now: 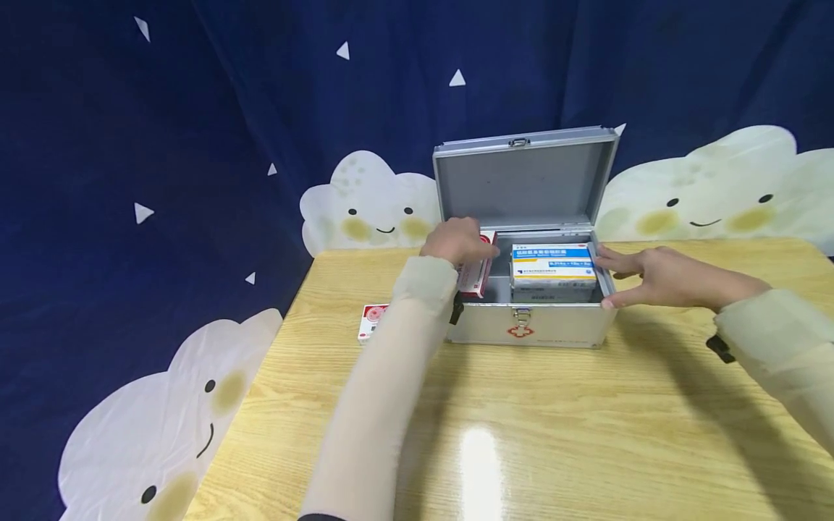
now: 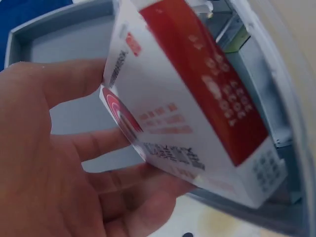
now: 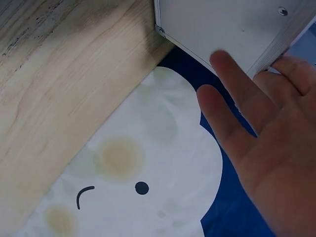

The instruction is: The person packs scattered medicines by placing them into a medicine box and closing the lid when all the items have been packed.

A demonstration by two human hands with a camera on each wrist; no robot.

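A red-and-white carton [image 1: 373,317] lies on the tabletop [image 1: 554,420], the left hand [image 1: 456,241] pinches a tilted white box [image 2: 170,94] with red rings and a red, number-stamped side at the open silver case's left end, a blue-and-white pack [image 1: 552,265] sits inside, and the right hand [image 1: 674,276], fingers spread, touches the right rim [image 1: 607,278].

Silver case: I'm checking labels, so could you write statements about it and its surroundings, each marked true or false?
1. The silver case stands open. True.
2. The left grip holds a red-and-white box. True.
3. The emblem on the case's front is green. False: it is red.
4. The right grip is at the case's left end. False: right end.
5. Every box is inside the case. False: a small box lies on the table, left of it.
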